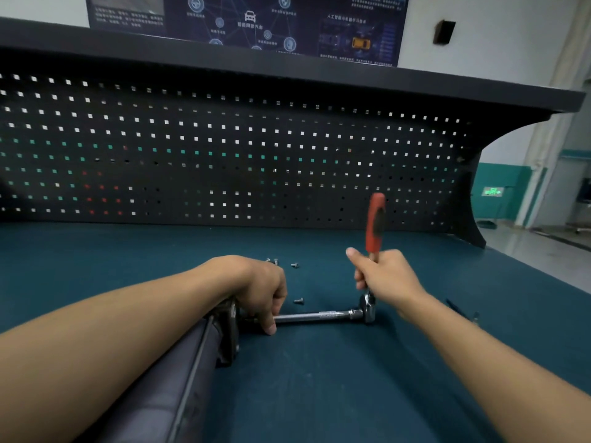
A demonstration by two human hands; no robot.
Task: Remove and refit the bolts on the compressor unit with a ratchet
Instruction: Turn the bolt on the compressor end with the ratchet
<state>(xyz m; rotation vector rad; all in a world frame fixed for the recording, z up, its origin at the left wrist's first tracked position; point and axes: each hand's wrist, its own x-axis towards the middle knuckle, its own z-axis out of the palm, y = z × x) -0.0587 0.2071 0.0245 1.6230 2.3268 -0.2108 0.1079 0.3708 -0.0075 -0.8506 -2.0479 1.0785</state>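
Head view: teal mat (319, 378) bears bolts (298, 301) (pegboard (224, 155) behind).

Up top there's a dark blue poster (249, 33), and under its white car icon (250, 16) the characters look like 智能网联汽车. A heading further right seems to read 人工智能与机器学习技术, while the smaller print all over it is too blurred to make out. Far right now, low on the teal wall (511, 207), a green lit sign (492, 191) glows with an arrow, its lettering unreadable.
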